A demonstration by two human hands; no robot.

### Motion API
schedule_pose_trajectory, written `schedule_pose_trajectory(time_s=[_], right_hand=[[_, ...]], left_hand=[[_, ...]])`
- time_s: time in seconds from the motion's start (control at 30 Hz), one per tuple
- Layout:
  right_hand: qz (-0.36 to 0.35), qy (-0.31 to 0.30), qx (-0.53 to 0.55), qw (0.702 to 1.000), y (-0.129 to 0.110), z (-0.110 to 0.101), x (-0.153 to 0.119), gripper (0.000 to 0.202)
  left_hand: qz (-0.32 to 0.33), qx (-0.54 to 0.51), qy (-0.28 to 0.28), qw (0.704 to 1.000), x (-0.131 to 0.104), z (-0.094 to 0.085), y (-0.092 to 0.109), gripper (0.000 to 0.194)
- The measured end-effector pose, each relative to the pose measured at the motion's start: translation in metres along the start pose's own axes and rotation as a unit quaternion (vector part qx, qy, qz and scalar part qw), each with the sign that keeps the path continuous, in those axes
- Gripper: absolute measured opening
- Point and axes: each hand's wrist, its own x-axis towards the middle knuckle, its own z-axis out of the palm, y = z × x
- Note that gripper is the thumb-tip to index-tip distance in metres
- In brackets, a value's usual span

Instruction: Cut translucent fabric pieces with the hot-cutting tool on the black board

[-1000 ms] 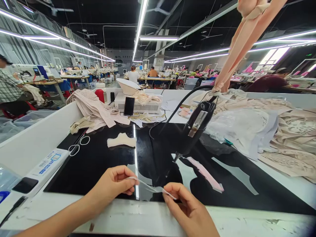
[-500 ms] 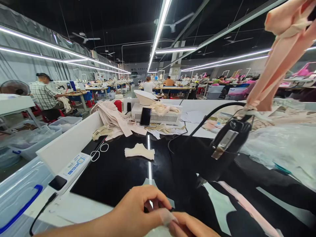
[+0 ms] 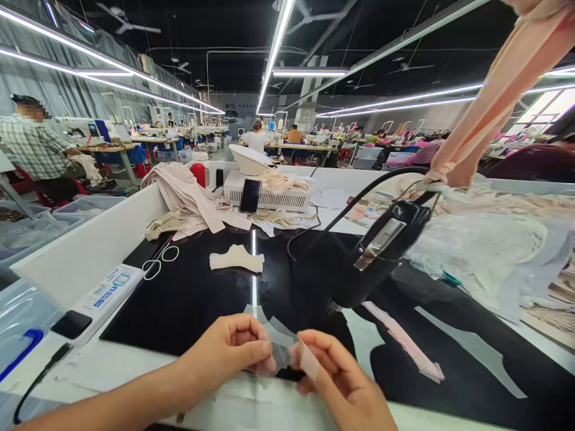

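Observation:
My right hand (image 3: pixel 339 377) pinches a small translucent strip (image 3: pixel 309 361) between thumb and fingers at the front edge of the black mat. Just to its left, my left hand (image 3: pixel 229 350) is closed, thumb pressed to the curled fingers; whether a thin piece is in them I cannot make out. Behind and between the hands lies a clear, film-like cut piece (image 3: pixel 278 331), partly hidden by them. Farther back on the black mat (image 3: pixel 188 305) rests a cream fabric piece (image 3: pixel 236 258) with a raised middle.
White-handled scissors (image 3: pixel 153 269) lie at left beside a white box (image 3: pixel 110 290). A black machine head (image 3: pixel 381 245) stands at right, wrapped in pink cloth (image 3: pixel 489 102) above. Nearby are a pale green piece (image 3: pixel 363 341), a pink strip (image 3: pixel 404 341) and a phone (image 3: pixel 250 196).
My hands have moved apart from each other; the translucent strip stays in the right one. The view has shifted to the right, so the table things appear farther left.

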Motion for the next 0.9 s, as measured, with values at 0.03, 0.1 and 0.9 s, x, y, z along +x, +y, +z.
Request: schedule_pose_trajectory(time_s=[0.03,0.1,0.9], right_hand=[[-0.013,0.026,-0.029,0.999,0.001,-0.004,0.001,0.044],[-0.049,0.061,-0.088,0.993,0.002,-0.011,0.004,0.044],[-0.285,-0.033,-0.277,0.917,0.018,0.02,0.043,0.023]], left_hand=[[-0.004,0.005,-0.005,1.0,0.0,-0.002,0.001,0.045],[-0.007,0.024,-0.016,1.0,0.001,-0.005,0.003,0.044],[0.073,0.411,0.132,0.899,0.015,-0.031,0.008,0.01]])
